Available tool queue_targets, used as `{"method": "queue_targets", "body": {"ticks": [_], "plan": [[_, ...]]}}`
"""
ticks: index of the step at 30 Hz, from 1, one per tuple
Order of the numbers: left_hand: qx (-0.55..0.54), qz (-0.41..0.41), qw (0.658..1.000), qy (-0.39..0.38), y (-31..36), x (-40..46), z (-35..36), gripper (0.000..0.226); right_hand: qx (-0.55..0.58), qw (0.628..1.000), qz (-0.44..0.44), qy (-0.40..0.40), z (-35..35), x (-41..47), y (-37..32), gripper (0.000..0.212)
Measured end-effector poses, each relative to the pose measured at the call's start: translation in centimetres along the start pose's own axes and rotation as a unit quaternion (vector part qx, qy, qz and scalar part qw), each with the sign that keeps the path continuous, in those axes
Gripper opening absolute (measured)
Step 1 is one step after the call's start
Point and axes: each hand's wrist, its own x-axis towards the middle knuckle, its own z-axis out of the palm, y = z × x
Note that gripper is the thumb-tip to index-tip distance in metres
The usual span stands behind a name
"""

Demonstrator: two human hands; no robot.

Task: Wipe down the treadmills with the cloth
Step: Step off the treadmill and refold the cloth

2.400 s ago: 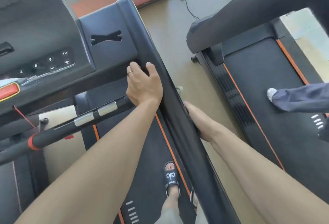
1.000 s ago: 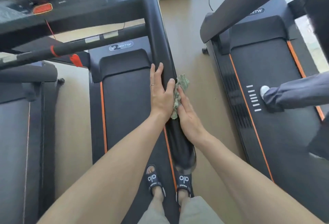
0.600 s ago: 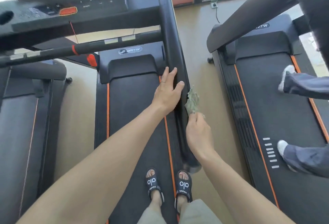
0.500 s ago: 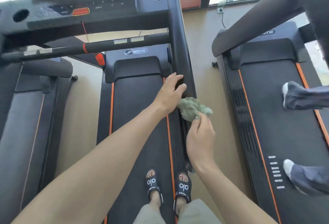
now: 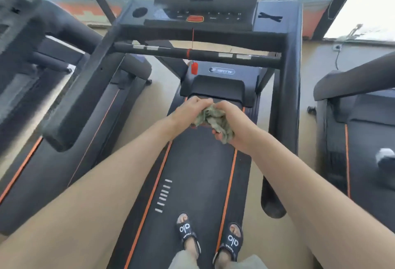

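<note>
I stand on the black belt (image 5: 198,172) of the middle treadmill, facing its console (image 5: 203,15). A crumpled green cloth (image 5: 212,120) is bunched between both hands above the belt, in front of my chest. My left hand (image 5: 189,109) grips its left end with curled fingers. My right hand (image 5: 229,119) grips its right part from the other side. Neither hand touches the treadmill. The right handrail (image 5: 288,97) and left handrail (image 5: 89,89) run down on either side of my arms.
A crossbar (image 5: 192,52) with a red safety clip (image 5: 194,68) spans between the rails ahead. Other treadmills stand at the left (image 5: 70,144) and right (image 5: 363,151). A shoe (image 5: 385,157) of another person shows on the right one. Tan floor lies between the machines.
My left hand left the right handrail and joined my right hand on the cloth. Both hands moved to the middle over the belt, and my view swung to face the console.
</note>
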Motion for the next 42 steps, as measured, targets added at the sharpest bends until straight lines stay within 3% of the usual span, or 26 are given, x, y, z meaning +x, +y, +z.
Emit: {"method": "queue_targets", "body": {"ticks": [2, 6, 8, 10, 12, 17, 21, 26, 33, 37, 42], "plan": [[-0.003, -0.033, 0.999, 0.029, -1.5, -1.9, -2.4, 0.035, -0.025, 0.999, 0.002, -0.036, 1.9, 0.4, 0.0, 0.029], [-0.022, -0.073, 0.996, 0.037, -4.5, -7.0, -7.9, 0.038, -0.163, 0.985, -0.023, -0.055, 7.9, 0.8, 0.7, 0.013], [-0.027, -0.091, 0.995, 0.028, -6.0, -8.9, -10.6, 0.020, -0.208, 0.975, -0.041, -0.067, 11.3, 0.9, 1.1, 0.013], [-0.012, -0.088, 0.996, 0.031, -8.4, -10.6, -13.7, 0.016, -0.234, 0.966, -0.051, -0.095, 15.6, 1.1, 1.9, 0.018], [-0.017, -0.069, 0.997, 0.039, -11.3, -12.0, -16.7, 0.029, -0.257, 0.958, -0.061, -0.115, 19.6, 1.6, 2.6, 0.022], [-0.116, -0.057, 0.985, 0.115, -19.2, -15.5, -25.1, 0.035, -0.405, 0.903, -0.122, -0.070, 30.0, 3.6, 5.4, 0.039], [-0.190, -0.031, 0.967, 0.166, -25.1, -18.7, -32.4, 0.036, -0.355, 0.925, -0.115, -0.070, 39.7, 4.9, 8.7, 0.050], [-0.266, -0.027, 0.939, 0.215, -28.6, -20.3, -39.6, 0.035, -0.312, 0.938, -0.106, -0.112, 48.0, 5.8, 11.1, 0.038], [-0.251, -0.006, 0.948, 0.198, -30.7, -19.7, -47.1, 0.026, -0.342, 0.923, -0.148, -0.093, 55.7, 10.1, 10.0, 0.025], [-0.264, -0.013, 0.936, 0.234, -31.6, -18.2, -51.2, 0.031, -0.353, 0.914, -0.164, -0.115, 59.9, 14.0, 8.9, 0.030], [-0.217, -0.027, 0.928, 0.301, -32.0, -14.7, -56.9, 0.018, -0.338, 0.915, -0.147, -0.164, 64.3, 19.1, 7.3, 0.033]]}}
